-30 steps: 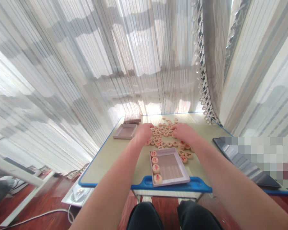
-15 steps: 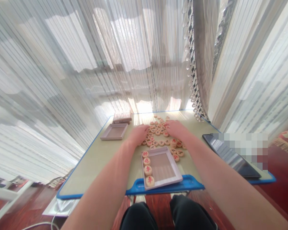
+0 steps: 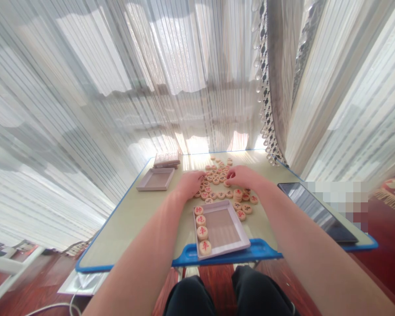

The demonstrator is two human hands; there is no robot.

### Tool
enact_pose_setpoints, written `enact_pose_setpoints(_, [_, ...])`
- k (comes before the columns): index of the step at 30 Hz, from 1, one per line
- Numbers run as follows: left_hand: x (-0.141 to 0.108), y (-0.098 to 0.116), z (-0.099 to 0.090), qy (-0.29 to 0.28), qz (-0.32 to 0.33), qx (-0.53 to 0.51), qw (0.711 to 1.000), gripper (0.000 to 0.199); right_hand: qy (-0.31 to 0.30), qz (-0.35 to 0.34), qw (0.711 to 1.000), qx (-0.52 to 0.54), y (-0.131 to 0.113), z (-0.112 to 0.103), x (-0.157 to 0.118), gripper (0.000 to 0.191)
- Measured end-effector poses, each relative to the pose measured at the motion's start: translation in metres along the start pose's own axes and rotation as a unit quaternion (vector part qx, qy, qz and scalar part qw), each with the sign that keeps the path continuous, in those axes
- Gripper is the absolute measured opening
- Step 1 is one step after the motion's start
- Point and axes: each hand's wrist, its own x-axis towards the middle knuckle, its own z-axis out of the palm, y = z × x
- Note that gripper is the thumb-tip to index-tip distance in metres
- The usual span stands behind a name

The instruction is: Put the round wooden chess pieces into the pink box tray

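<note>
Round wooden Chinese chess pieces [image 3: 216, 181] with red or black characters lie loosely spread over the middle of the table. At the left side of this spread is my left hand [image 3: 190, 183], its fingers stretched over the edge pieces and partly hidden. My right hand [image 3: 242, 176] is on the other side, thumb and fingers closed on a chess piece [image 3: 227, 184]. Nearer to me, a shallow pale box tray [image 3: 240, 230] holds a column of red pieces [image 3: 202, 232] along its left wall. A short stack of pieces [image 3: 238, 195] stands behind its right corner.
A second shallow box tray [image 3: 155, 180] lies at the back left, in front of a folded packet [image 3: 166, 159]. A dark tablet [image 3: 316, 213] rests along the right side. The table [image 3: 125, 232] has a blue rim, and striped curtains [image 3: 184, 87] hang behind it.
My right hand has drawn slightly back toward me, and its fingers have closed on a piece at the near right of the spread. My left hand has hardly moved.
</note>
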Motion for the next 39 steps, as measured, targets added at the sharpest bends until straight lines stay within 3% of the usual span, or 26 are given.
enact_pose_setpoints(5, [0.0,0.0,0.0,-0.02,-0.004,-0.005,1.0,0.038,0.001,-0.001,1.0,0.008,0.003,-0.001,0.002,0.02])
enact_pose_setpoints(10, [0.001,0.003,-0.001,-0.017,-0.006,0.011,1.0,0.043,0.077,0.047,0.995,-0.031,0.016,0.003,0.013,0.037])
enact_pose_setpoints(16, [0.001,0.007,-0.004,-0.021,-0.014,0.015,1.0,0.046,0.067,0.026,0.997,-0.043,0.023,0.011,0.02,0.026])
enact_pose_setpoints(24, [0.002,0.008,-0.004,-0.019,-0.025,0.01,0.999,0.047,0.074,0.05,0.995,-0.036,0.019,0.011,0.018,0.025])
enact_pose_setpoints(29, [0.002,0.01,-0.006,-0.011,-0.036,0.016,0.999,0.047,0.093,0.06,0.994,0.004,0.018,0.012,0.019,0.029])
enact_pose_setpoints(33, [0.001,0.012,-0.008,-0.017,-0.036,0.026,0.999,0.046,0.111,0.05,0.992,0.015,0.018,0.013,0.019,0.019])
enact_pose_setpoints(39, [0.0,0.016,-0.009,-0.011,-0.037,0.021,0.999,0.047,0.123,0.028,0.991,0.053,0.015,0.015,0.017,0.034])
